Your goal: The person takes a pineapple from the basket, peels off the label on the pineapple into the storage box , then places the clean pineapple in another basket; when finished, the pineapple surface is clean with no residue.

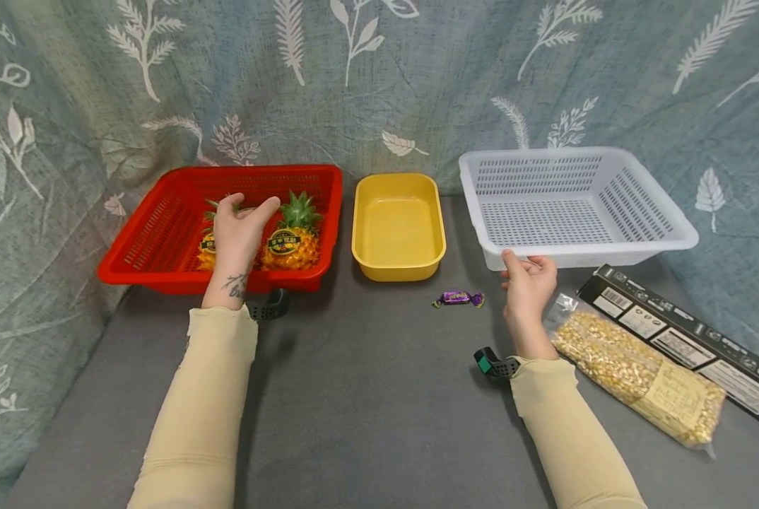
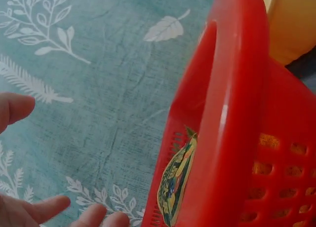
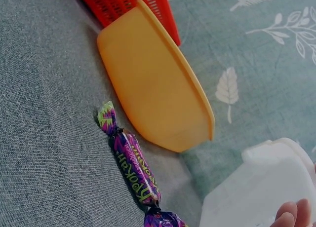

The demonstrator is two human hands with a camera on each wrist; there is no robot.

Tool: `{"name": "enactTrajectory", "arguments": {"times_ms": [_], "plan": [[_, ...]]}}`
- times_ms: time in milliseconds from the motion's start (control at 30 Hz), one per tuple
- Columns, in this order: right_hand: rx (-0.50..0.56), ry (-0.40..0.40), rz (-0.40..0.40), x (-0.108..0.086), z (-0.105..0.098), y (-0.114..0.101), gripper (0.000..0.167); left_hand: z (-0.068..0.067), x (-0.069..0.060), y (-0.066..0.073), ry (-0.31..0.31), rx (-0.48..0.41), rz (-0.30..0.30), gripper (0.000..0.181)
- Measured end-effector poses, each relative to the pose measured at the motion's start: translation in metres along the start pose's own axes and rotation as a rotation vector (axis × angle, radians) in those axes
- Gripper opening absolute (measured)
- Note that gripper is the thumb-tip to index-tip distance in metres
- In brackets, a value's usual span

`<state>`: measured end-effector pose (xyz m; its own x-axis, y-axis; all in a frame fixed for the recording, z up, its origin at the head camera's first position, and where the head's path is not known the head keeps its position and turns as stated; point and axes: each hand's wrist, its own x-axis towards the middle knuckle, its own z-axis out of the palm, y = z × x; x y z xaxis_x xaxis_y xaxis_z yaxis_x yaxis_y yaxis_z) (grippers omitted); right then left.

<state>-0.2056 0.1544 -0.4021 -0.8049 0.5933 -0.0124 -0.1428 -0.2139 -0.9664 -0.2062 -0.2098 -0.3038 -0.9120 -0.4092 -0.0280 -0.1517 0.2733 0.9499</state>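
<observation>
Over the red basket (image 1: 328,233) hovers my left hand (image 1: 238,230), its thumb and fingers apart with nothing between them. Two pineapples with dark labels lie inside; the right pineapple (image 1: 298,244) shows well, while the hand partly hides the left pineapple (image 1: 206,249). At the front rim of the white basket (image 1: 577,249), my right hand (image 1: 527,290) pinches the edge, thumb on top and curled fingers below. The right wrist view shows fingertips (image 3: 296,214) against the basket's outer wall. A purple wrapped candy (image 1: 458,298) lies left of this hand.
Between the two baskets stands a yellow tub (image 1: 398,272). Right of my right hand lie a clear bag of corn kernels (image 1: 634,367) and a long black box (image 1: 691,336). A patterned curtain (image 1: 405,85) hangs behind the grey table surface (image 1: 367,396).
</observation>
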Motion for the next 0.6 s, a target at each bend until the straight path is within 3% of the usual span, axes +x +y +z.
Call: {"name": "enactTrajectory", "arguments": {"times_ms": [167,267,600], "plan": [[0.002,0.000,0.009,0.000,0.000,0.000,0.034,0.004,0.006,0.004,-0.013,0.060,0.020,0.079],[0.004,0.000,0.010,0.000,0.000,-0.001,0.034,0.006,0.008,0.005,-0.042,0.124,-0.004,0.084],[0.038,0.002,0.012,0.000,0.001,0.000,0.035,0.010,0.014,-0.004,-0.294,0.356,-0.158,0.096]]}}
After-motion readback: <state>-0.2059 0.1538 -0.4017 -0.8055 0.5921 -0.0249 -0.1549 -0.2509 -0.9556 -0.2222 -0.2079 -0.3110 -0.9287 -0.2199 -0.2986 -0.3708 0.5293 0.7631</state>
